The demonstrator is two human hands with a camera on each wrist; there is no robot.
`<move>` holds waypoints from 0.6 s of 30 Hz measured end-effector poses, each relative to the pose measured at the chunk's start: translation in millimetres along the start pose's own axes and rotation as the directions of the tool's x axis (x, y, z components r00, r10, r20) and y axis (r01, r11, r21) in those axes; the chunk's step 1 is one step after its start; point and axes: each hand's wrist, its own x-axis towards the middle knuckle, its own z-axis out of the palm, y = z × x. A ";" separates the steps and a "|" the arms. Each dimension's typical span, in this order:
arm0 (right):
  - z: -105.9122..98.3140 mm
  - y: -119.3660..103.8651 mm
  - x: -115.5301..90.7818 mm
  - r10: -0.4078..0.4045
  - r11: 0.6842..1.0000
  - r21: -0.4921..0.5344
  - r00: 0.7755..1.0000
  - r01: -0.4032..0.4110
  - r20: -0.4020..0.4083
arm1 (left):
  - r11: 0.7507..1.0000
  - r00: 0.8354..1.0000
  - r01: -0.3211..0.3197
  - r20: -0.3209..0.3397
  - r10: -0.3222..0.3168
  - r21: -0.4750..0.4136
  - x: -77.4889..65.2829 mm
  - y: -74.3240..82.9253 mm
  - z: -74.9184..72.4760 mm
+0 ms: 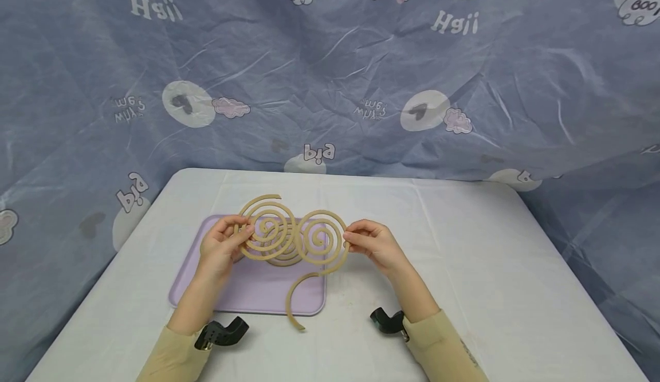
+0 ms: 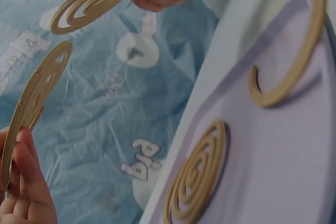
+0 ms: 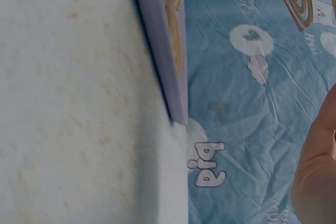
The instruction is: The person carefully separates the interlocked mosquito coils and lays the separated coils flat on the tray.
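Observation:
My left hand (image 1: 222, 247) pinches a tan mosquito coil (image 1: 262, 197) at its left edge, held up over the tray. A second coil (image 1: 322, 212) is pinched at its right edge by my right hand (image 1: 376, 245), thumb and fingertips on the rim. In the head view the two coils overlap slightly side by side. Another coil (image 2: 195, 177) lies flat on the lilac tray (image 1: 247, 299), partly hidden behind the raised ones in the head view. A loose curved coil piece (image 1: 289, 300) crosses the tray's front right edge.
A white cloth covers the table (image 1: 490, 279), with small tan crumbs (image 3: 121, 98) right of the tray. A blue patterned curtain (image 1: 330, 73) hangs behind. Black curved mounts (image 1: 224, 332) sit at both wrists by the beige sleeves (image 1: 446, 347).

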 end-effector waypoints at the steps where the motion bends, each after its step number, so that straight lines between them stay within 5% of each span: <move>1: 1.7 2.0 0.8 0.017 1.000 0.008 1.000 -0.017 0.004 | 1.000 1.000 0.000 -0.010 0.000 -0.001 -1.6 -0.2 -5.1; 10: 18.1 21.8 7.4 0.136 0.991 0.010 0.990 -0.136 0.050 | 1.000 0.999 -0.013 -0.048 0.014 0.022 -15.2 -3.3 -47.9; 18: 28.8 37.8 14.5 0.226 0.974 -0.013 0.969 -0.226 0.098 | 0.998 0.999 0.047 -0.026 -0.046 0.033 -21.7 -0.9 -74.5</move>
